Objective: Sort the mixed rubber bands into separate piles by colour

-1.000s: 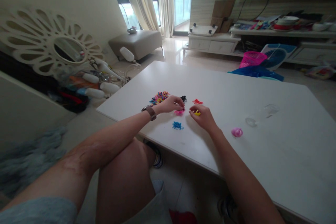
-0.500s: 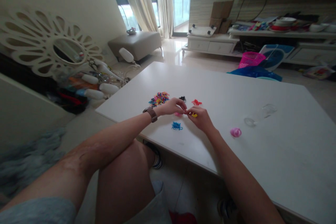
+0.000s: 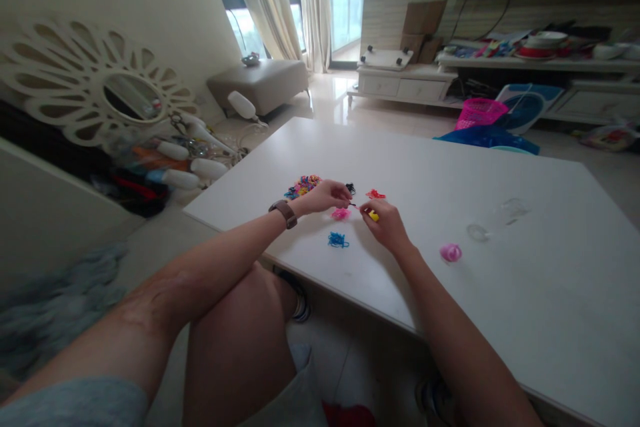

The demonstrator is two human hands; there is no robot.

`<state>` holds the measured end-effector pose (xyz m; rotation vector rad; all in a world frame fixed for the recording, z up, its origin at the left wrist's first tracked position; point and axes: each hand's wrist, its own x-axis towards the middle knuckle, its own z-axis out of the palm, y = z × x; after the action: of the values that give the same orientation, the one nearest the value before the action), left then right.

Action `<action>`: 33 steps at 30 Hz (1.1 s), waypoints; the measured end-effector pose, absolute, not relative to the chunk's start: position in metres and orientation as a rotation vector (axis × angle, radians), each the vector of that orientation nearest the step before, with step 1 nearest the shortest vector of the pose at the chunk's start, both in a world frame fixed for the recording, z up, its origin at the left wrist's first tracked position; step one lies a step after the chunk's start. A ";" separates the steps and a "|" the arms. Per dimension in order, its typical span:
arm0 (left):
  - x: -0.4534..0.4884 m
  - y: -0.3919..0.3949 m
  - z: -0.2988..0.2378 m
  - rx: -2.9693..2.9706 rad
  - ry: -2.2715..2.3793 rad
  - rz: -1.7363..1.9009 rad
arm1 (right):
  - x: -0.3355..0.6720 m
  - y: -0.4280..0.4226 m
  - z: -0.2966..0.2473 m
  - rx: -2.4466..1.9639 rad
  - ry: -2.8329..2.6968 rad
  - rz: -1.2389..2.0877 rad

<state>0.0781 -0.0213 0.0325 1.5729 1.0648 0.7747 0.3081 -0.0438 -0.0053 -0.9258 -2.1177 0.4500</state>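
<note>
My left hand [image 3: 327, 196], with a watch on its wrist, pinches a small dark rubber band [image 3: 353, 205]. Facing it, my right hand [image 3: 386, 224] is closed on a thin pinkish rubber band whose end shows between the fingertips. Below the left fingers lies a pile of pink rubber bands [image 3: 341, 214]. Yellow rubber bands [image 3: 374, 215] show partly behind the right fingers. Black rubber bands [image 3: 351, 188] and red rubber bands [image 3: 375, 193] lie beyond the hands, blue rubber bands [image 3: 338, 239] nearer me. A mixed-colour heap [image 3: 303, 185] is partly covered by the left hand.
A clear jar [image 3: 500, 219] lies on its side on the white table [image 3: 540, 307]. Left of it is a pink-purple object [image 3: 451, 253], perhaps a lid. A pink basket [image 3: 481, 113] stands past the table, and a lamp with white shades [image 3: 207, 169] is at the left.
The fingertips, close together before, have drawn slightly apart, showing the dark and pinkish bands between them. My left hand has shifted a little away and left, uncovering more of the pink pile.
</note>
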 end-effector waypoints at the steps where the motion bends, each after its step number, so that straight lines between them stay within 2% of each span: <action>1: 0.074 -0.019 0.032 1.566 1.095 0.805 | 0.308 -0.043 -0.005 -0.940 -2.111 0.450; 11: 0.045 -0.004 0.021 1.479 1.530 0.969 | 0.309 -0.044 -0.005 -0.974 -2.111 0.439; 18: 0.059 0.011 0.006 1.496 1.591 0.932 | 0.309 -0.043 -0.008 -0.975 -2.134 0.456; 30: 0.072 0.021 0.010 1.578 1.790 0.909 | 0.308 -0.040 -0.016 -0.966 -2.136 0.482; 33: 0.077 0.019 0.017 1.592 1.675 0.930 | 0.307 -0.041 -0.016 -0.961 -2.132 0.478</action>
<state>0.0765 0.0194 0.0173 1.5922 1.6748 0.9296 0.3068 -0.0411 -0.0156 -0.9606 -2.1323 0.4778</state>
